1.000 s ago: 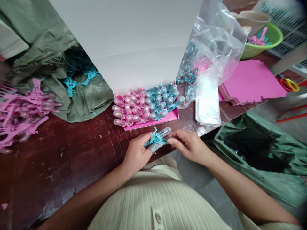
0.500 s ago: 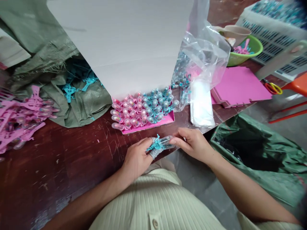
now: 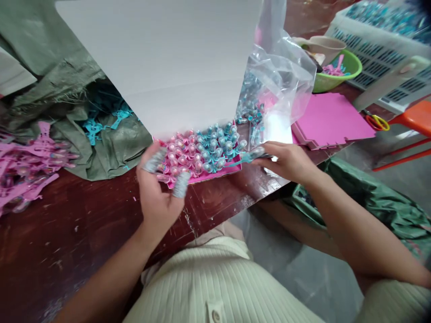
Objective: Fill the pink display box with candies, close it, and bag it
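Note:
My right hand (image 3: 286,159) pinches the clear capsule end of a blue plastic toy (image 3: 249,156), its blue part pointing left at the right end of an open pink box (image 3: 215,177). Pink and blue capsule toys (image 3: 215,146) stand upright in the box, pink on the left and blue on the right. At the box's left front corner, my left hand (image 3: 160,179) has its thumb and fingers spread around the pink ones; two digits are wrapped in grey tape. Whether it presses on the box is unclear. The box's tall white lid (image 3: 168,58) rises behind.
Pink plastic toys (image 3: 30,168) are heaped at the left beside a green sack (image 3: 111,161) with blue pieces. Rightward lie a clear plastic bag (image 3: 286,76), pink flat boxes (image 3: 333,121), scissors (image 3: 379,122), a green bowl (image 3: 353,67) and a white crate (image 3: 380,54). A green bag (image 3: 377,202) stands below the table edge.
My left hand has let go of the blue toy and moved left to the box's corner. My right hand has carried the toy up and forward to the box's right end.

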Motion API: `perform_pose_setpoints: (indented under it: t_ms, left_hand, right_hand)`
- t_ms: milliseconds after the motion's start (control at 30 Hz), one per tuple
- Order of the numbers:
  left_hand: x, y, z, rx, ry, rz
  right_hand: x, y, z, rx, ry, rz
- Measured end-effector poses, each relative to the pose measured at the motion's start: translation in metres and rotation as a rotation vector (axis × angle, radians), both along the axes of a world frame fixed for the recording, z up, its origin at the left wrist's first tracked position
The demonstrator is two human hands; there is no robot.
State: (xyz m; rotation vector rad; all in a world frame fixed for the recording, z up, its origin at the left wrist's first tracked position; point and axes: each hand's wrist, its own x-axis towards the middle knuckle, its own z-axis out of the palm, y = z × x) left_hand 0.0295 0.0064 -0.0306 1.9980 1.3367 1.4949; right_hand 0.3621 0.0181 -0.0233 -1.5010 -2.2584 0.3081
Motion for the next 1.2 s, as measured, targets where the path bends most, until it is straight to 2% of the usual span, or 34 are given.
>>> perform_pose_setpoints:
  t_ms: [67, 167, 333, 467, 667, 767, 867, 967, 1067, 1133, 1200]
  left_hand:
    - [-0.012, 0.015, -0.006, -0.032, -0.147, 0.081]
    - [-0.031, 0.031, -0.02, -0.117, -0.256, 0.184]
    - [-0.045, 0.049, -0.043, -0.27, -0.476, 0.282]
    - [-0.042, 0.06, -0.05, -0.453, -0.676, 0.176]
    - [-0.036, 0.067, -0.048, -0.679, -0.751, -0.049]
    - [-0.036, 0.068, -0.043, -0.687, -0.787, -0.097]
    - [-0.034, 0.067, -0.042, -0.654, -0.777, -0.128]
    - [-0.034, 0.064, -0.043, -0.692, -0.686, -0.158]
    - [-0.038, 0.068, -0.041, -0.718, -0.627, -0.188]
    - [-0.043, 0.082, -0.034, -0.642, -0.691, -0.227]
    - [-0.045, 0.104, -0.023, -0.539, -0.787, -0.287]
  right_hand:
    - [0.0, 0.014, -0.004, 0.014, -0.182, 0.079]
    - [-0.009, 0.026, -0.003, -0.016, -0.378, 0.145]
    - [-0.029, 0.034, 0.007, -0.068, -0.456, 0.179]
    - [-0.041, 0.032, 0.003, 0.012, -0.39, 0.147]
    - [-0.046, 0.024, -0.012, 0.007, -0.327, 0.111]
    - [-0.037, 0.024, -0.017, 0.035, -0.11, 0.065]
    - [-0.031, 0.029, -0.033, 0.039, 0.367, -0.087]
    - [-0.037, 0.034, -0.061, -0.178, 0.711, -0.129]
    - [-0.04, 0.043, -0.079, -0.33, 0.806, -0.111]
    - [-0.036, 0.057, -0.075, -0.313, 0.859, -0.136]
    - [-0.031, 0.077, -0.059, -0.279, 0.93, -0.162]
